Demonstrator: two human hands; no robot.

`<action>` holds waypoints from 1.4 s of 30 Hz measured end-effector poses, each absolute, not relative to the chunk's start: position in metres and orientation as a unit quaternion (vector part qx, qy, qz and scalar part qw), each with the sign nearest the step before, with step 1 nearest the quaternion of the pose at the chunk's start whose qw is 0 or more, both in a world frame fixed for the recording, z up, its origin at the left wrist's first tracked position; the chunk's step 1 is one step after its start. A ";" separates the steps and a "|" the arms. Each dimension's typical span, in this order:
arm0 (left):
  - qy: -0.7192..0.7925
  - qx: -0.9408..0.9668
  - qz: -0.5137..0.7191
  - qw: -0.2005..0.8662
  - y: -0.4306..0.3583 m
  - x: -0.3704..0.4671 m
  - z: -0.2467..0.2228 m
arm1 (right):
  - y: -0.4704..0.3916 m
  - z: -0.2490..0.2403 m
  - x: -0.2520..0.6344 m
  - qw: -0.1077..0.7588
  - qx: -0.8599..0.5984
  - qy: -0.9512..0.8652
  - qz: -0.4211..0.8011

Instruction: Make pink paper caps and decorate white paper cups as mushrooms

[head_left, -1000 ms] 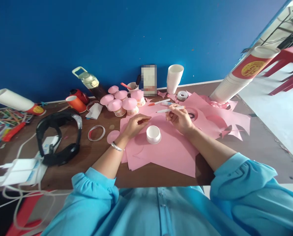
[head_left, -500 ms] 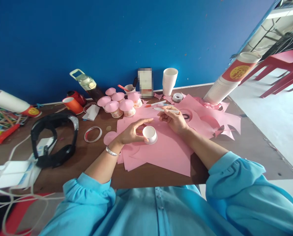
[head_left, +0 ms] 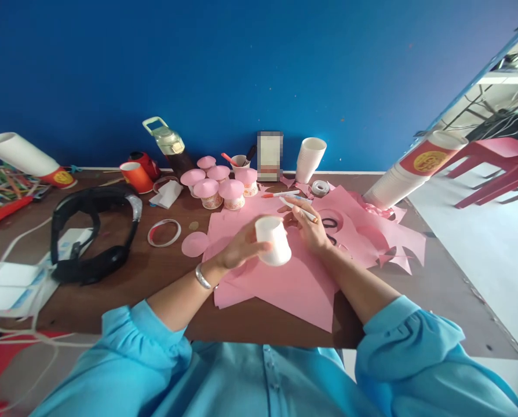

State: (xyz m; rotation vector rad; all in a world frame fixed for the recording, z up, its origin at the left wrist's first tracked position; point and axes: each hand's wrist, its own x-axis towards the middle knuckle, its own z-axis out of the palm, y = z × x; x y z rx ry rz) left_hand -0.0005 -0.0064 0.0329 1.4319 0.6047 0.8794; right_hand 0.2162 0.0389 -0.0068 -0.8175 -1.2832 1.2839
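Observation:
My left hand (head_left: pixel 244 243) is closed around a white paper cup (head_left: pixel 274 246), which is tilted with its narrow base up and its rim toward me. Close by on the right, my right hand (head_left: pixel 306 226) grips a white pen (head_left: pixel 297 209) between thumb and fingers. Under both hands lie sheets of pink paper (head_left: pixel 302 295). A pair of scissors (head_left: pixel 329 223) rests on the paper beside my right wrist, only the dark handles showing. A cut pink disc (head_left: pixel 195 244) lies left of my left hand.
Several small patterned cups topped with pink paper cones (head_left: pixel 232 190) stand behind my left hand. Stacks of white cups (head_left: pixel 311 156) are at the back and right. A tape roll (head_left: pixel 320 187), a bottle (head_left: pixel 168 145) and a black headset-like band (head_left: pixel 96 231) also occupy the table.
My left hand has lifted the cup off the pink paper and tipped it so its side shows. My right hand, still with the pen, has come nearer the cup. The camera view has shifted slightly.

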 end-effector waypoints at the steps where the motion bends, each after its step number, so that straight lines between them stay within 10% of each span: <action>1: 0.260 0.612 0.343 0.663 -0.012 0.005 0.033 | 0.038 -0.007 0.215 0.536 -0.348 -0.563 0.524; 27: 0.275 0.320 0.386 0.820 0.015 0.007 0.001 | 0.049 0.004 0.222 0.624 -0.345 -0.358 0.602; 42: 0.238 0.386 0.416 0.788 0.010 0.011 0.000 | -0.040 0.040 0.201 0.513 -0.378 -0.714 0.291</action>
